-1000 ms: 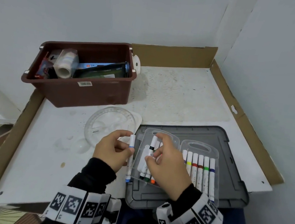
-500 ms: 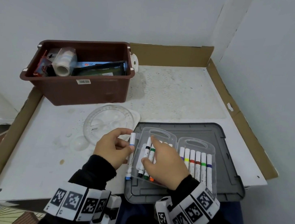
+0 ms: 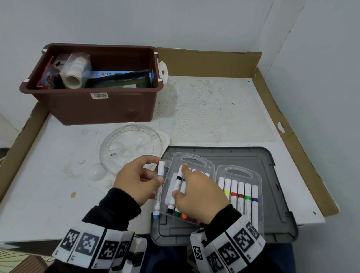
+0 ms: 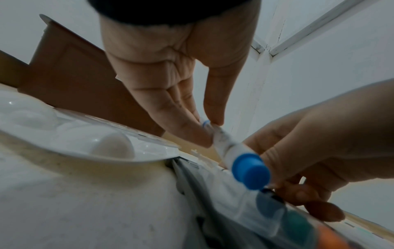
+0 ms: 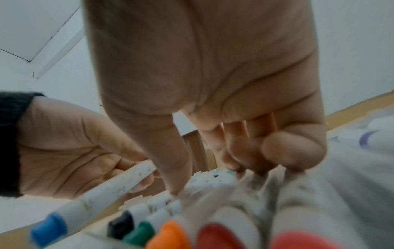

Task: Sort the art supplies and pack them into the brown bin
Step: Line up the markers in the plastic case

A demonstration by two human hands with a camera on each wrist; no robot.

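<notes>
The brown bin (image 3: 99, 111) stands at the back left with a tape roll and packets inside. A clear marker case (image 3: 194, 161) lies open on a grey lid (image 3: 283, 185). Its right half holds several markers (image 3: 237, 195). My left hand (image 3: 157, 172) (image 4: 210, 124) pinches a blue-capped marker (image 3: 158, 193) (image 4: 226, 148) (image 5: 119, 183) just left of the case. My right hand (image 3: 179, 180) (image 5: 204, 178) rests on the markers in the left half, index finger along the black one, thumb pressing its side. Black, green and orange caps (image 5: 147, 234) stick out beneath it.
A clear round protractor (image 3: 131, 145) lies on a white palette (image 3: 95, 173) between the bin and the case. Cardboard flaps (image 3: 291, 128) border the white table on the right and back. Walls close in behind and to the right.
My right hand has laid the black marker it held into the case's left half and now lies over the row. My left hand still holds the blue marker in the same spot.
</notes>
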